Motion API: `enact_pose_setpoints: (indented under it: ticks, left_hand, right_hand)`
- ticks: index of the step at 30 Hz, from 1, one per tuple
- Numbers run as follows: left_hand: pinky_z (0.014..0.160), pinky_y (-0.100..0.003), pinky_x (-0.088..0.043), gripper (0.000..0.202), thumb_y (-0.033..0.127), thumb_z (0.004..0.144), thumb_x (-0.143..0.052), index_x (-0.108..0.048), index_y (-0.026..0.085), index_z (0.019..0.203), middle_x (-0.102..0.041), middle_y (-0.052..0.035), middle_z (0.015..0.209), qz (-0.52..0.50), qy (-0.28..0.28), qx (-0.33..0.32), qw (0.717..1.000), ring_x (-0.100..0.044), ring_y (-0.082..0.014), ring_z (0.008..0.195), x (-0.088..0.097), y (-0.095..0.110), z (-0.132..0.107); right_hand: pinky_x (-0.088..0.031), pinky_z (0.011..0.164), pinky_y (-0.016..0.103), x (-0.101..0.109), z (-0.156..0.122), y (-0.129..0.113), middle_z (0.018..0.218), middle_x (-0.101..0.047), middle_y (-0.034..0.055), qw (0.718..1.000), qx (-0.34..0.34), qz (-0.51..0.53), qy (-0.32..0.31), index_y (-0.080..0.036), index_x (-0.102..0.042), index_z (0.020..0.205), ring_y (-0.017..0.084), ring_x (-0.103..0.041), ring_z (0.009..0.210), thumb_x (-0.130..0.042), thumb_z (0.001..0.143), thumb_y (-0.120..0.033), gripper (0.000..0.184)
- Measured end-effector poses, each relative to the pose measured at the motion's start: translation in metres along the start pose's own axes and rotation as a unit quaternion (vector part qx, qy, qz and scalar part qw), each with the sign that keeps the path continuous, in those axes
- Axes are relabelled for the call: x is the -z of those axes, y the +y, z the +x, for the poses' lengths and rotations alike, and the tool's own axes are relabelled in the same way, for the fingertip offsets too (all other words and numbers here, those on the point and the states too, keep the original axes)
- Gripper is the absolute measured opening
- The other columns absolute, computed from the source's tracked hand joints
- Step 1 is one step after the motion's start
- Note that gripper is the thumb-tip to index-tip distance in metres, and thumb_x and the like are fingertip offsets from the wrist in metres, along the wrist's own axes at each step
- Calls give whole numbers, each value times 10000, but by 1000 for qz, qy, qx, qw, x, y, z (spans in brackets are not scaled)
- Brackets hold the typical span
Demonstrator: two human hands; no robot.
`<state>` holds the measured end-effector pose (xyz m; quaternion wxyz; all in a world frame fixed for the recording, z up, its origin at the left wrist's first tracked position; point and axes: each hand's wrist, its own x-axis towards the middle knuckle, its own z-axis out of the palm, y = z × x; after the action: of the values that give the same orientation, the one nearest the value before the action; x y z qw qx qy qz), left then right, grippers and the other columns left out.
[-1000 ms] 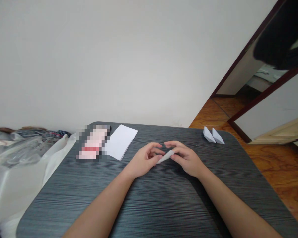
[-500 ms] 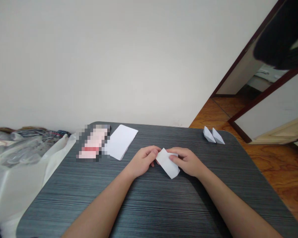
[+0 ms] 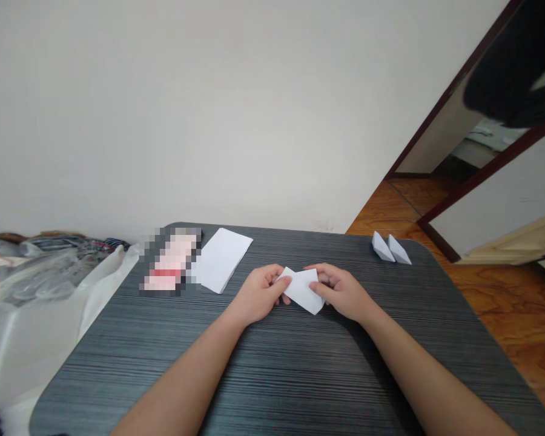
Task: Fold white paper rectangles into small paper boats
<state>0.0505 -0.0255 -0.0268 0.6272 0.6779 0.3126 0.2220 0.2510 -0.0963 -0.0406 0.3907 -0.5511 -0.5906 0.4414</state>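
A small piece of folded white paper (image 3: 303, 289) is held between my two hands above the dark table. My left hand (image 3: 260, 295) pinches its left corner, thumb on top and fingers beneath. On the opposite side my right hand (image 3: 343, 292) grips the paper the same way, its thumb pressing the right part. Two corners point up with a notch between them, and one corner points down toward me. The underside of the paper and some of the fingertips are hidden.
Left of my hands lies a stack of white paper (image 3: 222, 257), beside a blurred-out pinkish rectangle (image 3: 172, 260). Two folded white paper shapes (image 3: 390, 248) stand at the table's (image 3: 272, 375) far right. Plastic-wrapped items (image 3: 49, 284) crowd the left side, and a wall (image 3: 236, 121) rises behind.
The folded paper has turned and changed outline: it now shows two upper corners with a notch, and its lower corner sits higher. My hands have shifted only slightly.
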Motion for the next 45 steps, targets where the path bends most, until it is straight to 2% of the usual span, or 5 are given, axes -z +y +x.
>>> enact_pose_setpoints:
  ticks: [9, 16, 29, 34, 45]
  left_hand:
    - [462, -176, -361, 195, 336, 844, -492, -538, 146, 839, -616, -16, 609, -11, 23, 14, 1000, -485, -76, 468, -1, -10, 2]
    - [461, -179, -376, 219, 345, 803, -551, -567, 151, 904, -600, 4, 585, -6, 22, 37, 999, -532, -96, 492, -2, 1, 0]
    - [483, -202, -371, 249, 377, 803, -521, -586, 141, 761, -604, -8, 590, 43, 17, 36, 998, -521, -111, 514, -1, 3, -2]
    - [600, -217, -388, 254, 352, 802, -532, -671, 145, 856, -653, -26, 788, 95, -3, -16, 995, -548, -134, 681, 1, 8, -4]
    - [572, -212, -362, 250, 341, 816, -507, -634, 125, 813, -593, -15, 716, 46, 26, -1, 999, -496, -120, 629, 3, 1, -1]
  right_hand:
    - [-394, 522, 233, 2, 3, 9, 700, -623, 9, 995, -4, -75, 59, -176, -604, 900, 128, -532, 584, -546, 839, -358, 201]
    - [-408, 555, 237, 3, 3, 6, 726, -627, 14, 996, 1, -69, 54, -172, -624, 876, 136, -541, 623, -553, 832, -349, 196]
    - [-385, 540, 230, 4, 2, -5, 677, -591, 4, 993, 11, -107, 58, -175, -629, 767, 131, -512, 605, -521, 852, -305, 189]
    - [-373, 519, 223, 0, 1, -8, 674, -599, 7, 995, 4, -98, 20, -171, -649, 786, 125, -506, 592, -539, 844, -321, 195]
    - [-385, 491, 223, 1, -2, -4, 668, -566, -12, 999, 8, -35, 30, -192, -593, 1064, 106, -500, 515, -532, 842, -290, 251]
